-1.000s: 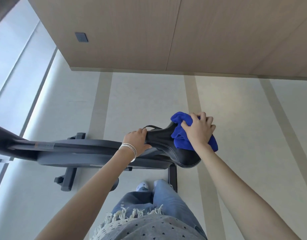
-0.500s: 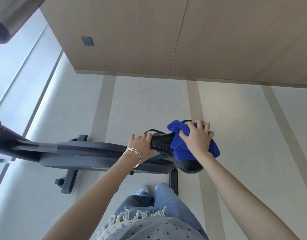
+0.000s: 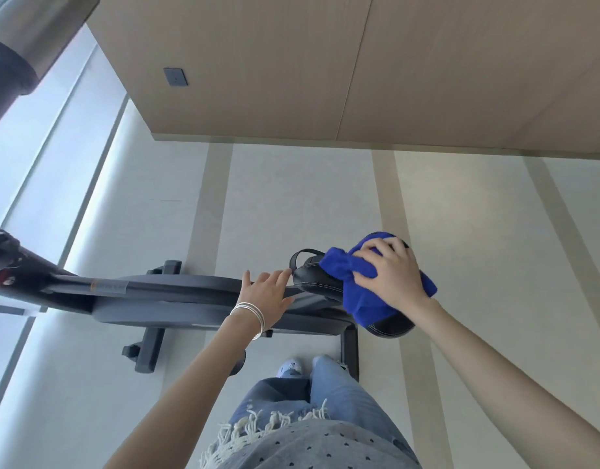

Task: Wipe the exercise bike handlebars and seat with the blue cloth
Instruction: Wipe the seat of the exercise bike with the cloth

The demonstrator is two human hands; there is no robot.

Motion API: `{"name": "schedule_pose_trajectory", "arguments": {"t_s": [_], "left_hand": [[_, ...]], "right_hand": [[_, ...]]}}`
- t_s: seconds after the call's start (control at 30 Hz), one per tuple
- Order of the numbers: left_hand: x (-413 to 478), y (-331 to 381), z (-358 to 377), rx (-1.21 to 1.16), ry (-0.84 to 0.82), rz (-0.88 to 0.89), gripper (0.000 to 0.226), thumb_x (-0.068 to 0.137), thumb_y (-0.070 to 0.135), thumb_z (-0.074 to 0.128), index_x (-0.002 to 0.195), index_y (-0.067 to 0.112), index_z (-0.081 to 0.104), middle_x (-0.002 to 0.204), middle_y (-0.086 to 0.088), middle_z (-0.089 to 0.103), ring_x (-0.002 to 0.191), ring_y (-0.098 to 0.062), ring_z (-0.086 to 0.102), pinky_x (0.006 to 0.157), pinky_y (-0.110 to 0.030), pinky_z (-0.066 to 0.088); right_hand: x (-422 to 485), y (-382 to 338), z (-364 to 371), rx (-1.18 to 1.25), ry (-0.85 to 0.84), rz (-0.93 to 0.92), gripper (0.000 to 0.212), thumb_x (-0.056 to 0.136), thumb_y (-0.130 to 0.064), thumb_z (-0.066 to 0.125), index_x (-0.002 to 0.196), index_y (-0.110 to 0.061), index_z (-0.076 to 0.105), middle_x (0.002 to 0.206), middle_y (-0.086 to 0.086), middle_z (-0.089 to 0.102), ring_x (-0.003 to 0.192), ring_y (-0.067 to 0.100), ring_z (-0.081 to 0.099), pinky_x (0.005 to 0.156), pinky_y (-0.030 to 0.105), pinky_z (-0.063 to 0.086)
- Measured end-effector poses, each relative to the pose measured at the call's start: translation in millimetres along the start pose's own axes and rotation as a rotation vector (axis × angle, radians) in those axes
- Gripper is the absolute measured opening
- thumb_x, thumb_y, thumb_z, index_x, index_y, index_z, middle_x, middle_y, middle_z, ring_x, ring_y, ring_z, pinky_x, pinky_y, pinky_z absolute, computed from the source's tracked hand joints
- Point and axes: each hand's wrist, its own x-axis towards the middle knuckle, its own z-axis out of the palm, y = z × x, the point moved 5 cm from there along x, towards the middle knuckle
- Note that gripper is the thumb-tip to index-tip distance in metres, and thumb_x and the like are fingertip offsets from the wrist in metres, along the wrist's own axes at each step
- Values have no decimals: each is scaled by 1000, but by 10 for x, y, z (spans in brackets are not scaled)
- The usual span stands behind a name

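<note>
The exercise bike took up the left and middle of the view, stretched across a pale floor. Its front end ran off the left edge, so I couldn't really make out the handlebars. The seat was at the right end of the frame, black with light stitching. Most of its top was under the blue cloth, which was bunched into a wad and drooped over the near side.

What I'd worry about: the cloth was wadded, not flat, so a stroke would probably only catch a strip of the saddle and skip the nose and far side. It also hung off the edge, and with just a palm on it, a fast swipe could shove it onto the floor. Nothing looked like it was bracing the seat either, so hard pressure might twist it on its post.

The right hand lay palm down on the cloth, with the fingers spread apart and pressing it rather than grabbing it, and the thumb out toward the nose. The left hand hovered flat, fingers straight and a bit apart, holding nothing. Its tips were right by the seat's nose, and I couldn't tell if they touched. Thin silver bangles sat on that wrist.
</note>
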Motion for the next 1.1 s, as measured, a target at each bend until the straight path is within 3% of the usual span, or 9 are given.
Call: {"name": "schedule_pose_trajectory", "arguments": {"t_s": [0.1, 0.17, 0.33, 0.43, 0.57, 0.67, 0.83, 1.1], "left_hand": [[-86, -114, -44, 5, 48, -9, 59, 97, 42, 36, 148, 22, 14, 152, 5, 28, 138, -20, 29, 115, -54, 14], [-138, -139, -43, 0, 71, -18, 60, 96, 42, 37, 148, 23, 13, 153, 5, 26, 139, -19, 26, 115, -53, 13], [-183, -126, -16, -46, 94, -57, 60, 96, 43, 38, 148, 23, 15, 151, 7, 30, 138, -17, 27, 116, -48, 16], [-170, -128, -31, -92, 107, -87, 62, 95, 43, 41, 147, 21, 17, 149, 6, 34, 137, -17, 30, 116, -46, 18], [-104, -163, -102, -150, 112, -111, 66, 93, 43, 47, 147, 20, 17, 148, 4, 36, 137, -19, 31, 116, -47, 19], [-37, -121, -160, -110, 97, -67, 73, 90, 46, 50, 148, 18, 16, 150, 2, 34, 138, -20, 29, 116, -49, 19], [21, 58, -203, -40, 77, 27, 82, 86, 48, 56, 149, 19, 12, 151, 2, 29, 139, -21, 27, 116, -47, 19], [50, 409, -273, -52, 128, 78, 79, 86, 41, 58, 148, 21, 13, 152, 4, 27, 138, -22, 28, 116, -42, 19]], "right_hand": [[343, 101, 71, -30, -67, 257, 29, 81, -43, 61, 105, -27, 66, 115, -6, 58, 109, 29, 42, 85, 42, 35], [496, -33, 170, -136, -138, 313, 35, 83, -49, 54, 107, -25, 65, 117, -2, 57, 109, 30, 40, 87, 43, 33], [611, -578, 358, -81, -251, 126, 38, 82, -53, 48, 95, -23, 67, 102, -2, 63, 100, 30, 47, 81, 41, 33], [496, -756, 316, -35, -162, 4, 33, 81, -49, 55, 94, -21, 67, 101, -4, 63, 96, 30, 48, 77, 39, 34], [179, -928, 220, 36, 19, -293, 20, 71, -36, 67, 84, -21, 70, 95, -4, 66, 90, 31, 55, 69, 40, 41], [22, -928, 224, 0, 17, -459, 19, 71, -35, 64, 85, -23, 69, 100, -5, 64, 92, 29, 55, 68, 40, 43], [-243, -639, 177, -34, -21, -541, 17, 71, -34, 64, 86, -25, 68, 101, -7, 63, 94, 28, 54, 66, 38, 41], [-379, -246, -31, 13, -58, -477, 17, 64, -35, 68, 77, -25, 71, 94, -9, 65, 88, 28, 56, 64, 33, 37]]}}
